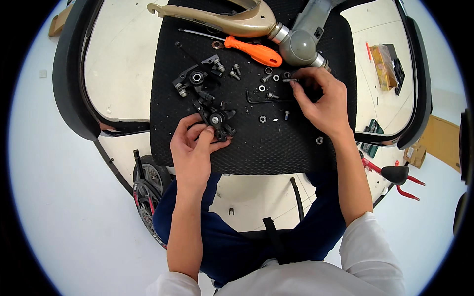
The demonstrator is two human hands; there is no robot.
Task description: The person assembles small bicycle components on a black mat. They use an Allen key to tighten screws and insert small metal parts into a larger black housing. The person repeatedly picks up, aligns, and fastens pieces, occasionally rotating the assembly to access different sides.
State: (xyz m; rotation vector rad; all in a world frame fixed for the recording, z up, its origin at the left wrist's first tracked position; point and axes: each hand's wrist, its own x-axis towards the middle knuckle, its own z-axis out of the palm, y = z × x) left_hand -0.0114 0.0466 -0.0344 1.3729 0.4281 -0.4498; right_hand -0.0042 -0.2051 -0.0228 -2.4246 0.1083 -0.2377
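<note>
In the head view, gripping a black disc-brake caliper (217,118) in the left hand (192,144), toward the left side of a black chair seat (291,153). Pinching a small bolt (289,80) narrowly in the right hand (325,98). Showing also a second brake caliper (184,79) just beyond the first, an orange-handled screwdriver (254,51) beside a gold bicycle fork (222,20), and a hex key (269,101) near the right hand.

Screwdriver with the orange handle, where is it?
In the head view, the screwdriver lies on the black seat, upper middle, just below the gold fork.
</note>
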